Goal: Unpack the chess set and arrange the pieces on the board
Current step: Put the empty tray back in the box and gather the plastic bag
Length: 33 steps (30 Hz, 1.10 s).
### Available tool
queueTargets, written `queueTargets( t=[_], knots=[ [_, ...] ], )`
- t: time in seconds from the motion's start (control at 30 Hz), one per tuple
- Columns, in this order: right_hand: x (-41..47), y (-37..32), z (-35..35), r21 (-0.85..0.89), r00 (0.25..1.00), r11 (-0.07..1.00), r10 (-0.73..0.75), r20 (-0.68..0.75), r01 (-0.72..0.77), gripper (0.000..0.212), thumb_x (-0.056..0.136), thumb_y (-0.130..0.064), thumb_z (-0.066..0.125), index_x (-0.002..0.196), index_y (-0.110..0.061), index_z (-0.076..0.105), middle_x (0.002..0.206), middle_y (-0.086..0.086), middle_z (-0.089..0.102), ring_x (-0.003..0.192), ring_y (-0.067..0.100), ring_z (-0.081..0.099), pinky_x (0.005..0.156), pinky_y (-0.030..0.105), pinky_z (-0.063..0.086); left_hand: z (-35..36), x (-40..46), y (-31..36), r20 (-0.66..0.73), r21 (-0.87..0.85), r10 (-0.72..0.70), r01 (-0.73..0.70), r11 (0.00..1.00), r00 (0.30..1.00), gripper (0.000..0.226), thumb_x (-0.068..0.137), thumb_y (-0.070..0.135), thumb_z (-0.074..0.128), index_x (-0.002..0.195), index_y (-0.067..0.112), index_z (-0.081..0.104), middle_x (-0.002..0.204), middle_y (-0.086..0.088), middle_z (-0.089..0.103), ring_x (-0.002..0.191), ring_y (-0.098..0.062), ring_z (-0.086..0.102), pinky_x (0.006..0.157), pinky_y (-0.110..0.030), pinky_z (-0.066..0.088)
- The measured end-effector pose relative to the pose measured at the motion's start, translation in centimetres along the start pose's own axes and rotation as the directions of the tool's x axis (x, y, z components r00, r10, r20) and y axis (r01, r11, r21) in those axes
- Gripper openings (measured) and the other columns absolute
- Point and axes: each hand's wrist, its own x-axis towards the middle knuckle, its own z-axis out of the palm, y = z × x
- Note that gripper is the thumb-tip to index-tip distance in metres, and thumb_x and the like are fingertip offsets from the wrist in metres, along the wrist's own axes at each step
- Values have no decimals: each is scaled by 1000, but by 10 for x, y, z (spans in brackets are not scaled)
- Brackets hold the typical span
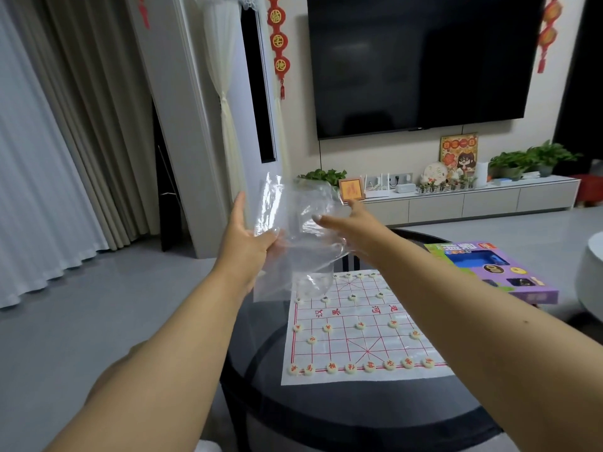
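Note:
A white paper chess board [359, 334] with a red grid lies on a round dark table [342, 415]. Several cream round pieces [370, 366] with red or dark characters stand on its grid points, in rows near and far. Above the board's far left corner both arms are stretched out. My left hand [249, 238] pinches a clear empty plastic bag [293, 236] between thumb and fingers. My right hand [349, 223] grips the bag's other side, thumb in front of the film. The bag hangs crumpled between the two hands.
A purple and green game box [489, 269] lies at the table's right edge. Beyond the table are a grey floor, a white TV cabinet [463, 200] with plants and ornaments, and a wall-mounted TV [421, 60]. Curtains hang at the left. A white round seat [590, 275] stands at the right.

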Motion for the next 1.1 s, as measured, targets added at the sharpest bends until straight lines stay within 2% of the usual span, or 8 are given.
queueTargets(
  t=[0.17,0.33,0.47,0.63,0.77,0.9,0.97,1.1],
  knots=[
    [-9,-7,-3,123,974,969,-221,51,214,93,79,4,69,147,-38,22,87,14,63,67,16,62,70,34,57,5,-3,1,15,21,-36,36,999,999,36,88,-2,61,116,21,63,128,-12,60,84,-15,71,88,-36,56],
    [-17,-10,-9,-140,957,967,-177,230,212,65,76,5,69,135,-17,51,108,13,58,82,18,58,92,39,53,-4,-4,7,101,2,-123,124,992,987,49,73,-10,72,120,2,61,106,-7,65,98,-20,63,91,-31,53],
    [-19,-13,-10,-446,955,845,-235,182,293,33,82,-9,69,115,-13,65,100,1,67,78,11,61,78,24,53,-11,-4,9,94,140,-138,124,982,986,42,70,-7,77,108,10,69,111,-14,67,99,-26,66,83,-33,57],
    [-16,-17,-10,-692,908,591,-323,267,414,19,82,-31,69,98,-20,70,119,0,56,111,15,49,103,37,42,-12,-10,17,215,827,63,-216,518,975,23,67,39,84,72,35,62,103,7,51,105,-13,41,88,-25,38],
    [-14,-18,1,-555,922,737,-336,193,385,41,80,-32,73,115,-19,58,131,3,47,119,18,46,101,33,41,-2,-11,16,273,682,16,-205,702,962,20,80,27,75,72,13,64,67,3,56,65,-15,52,59,-25,38],
    [-12,-6,15,-222,998,974,-43,56,54,110,59,-53,82,146,-21,24,139,10,45,117,26,52,101,39,44,-2,-9,8,27,375,56,-62,925,998,48,88,12,66,125,39,51,104,-7,69,90,-17,68,66,-21,49],
    [-11,5,20,-12,993,999,39,114,-38,107,64,-45,81,148,-24,19,130,15,52,103,28,62,90,44,53,-3,-8,2,36,214,15,-22,977,999,61,91,7,60,130,51,44,110,-7,68,95,-20,69,77,-30,54],
    [-15,7,25,197,999,979,-48,18,43,91,82,-5,70,148,-39,17,106,15,63,57,13,61,56,31,53,-7,-8,-4,79,-4,-78,78,997,994,41,89,-4,58,120,21,63,123,-7,64,93,-16,70,93,-35,53]
  ],
)
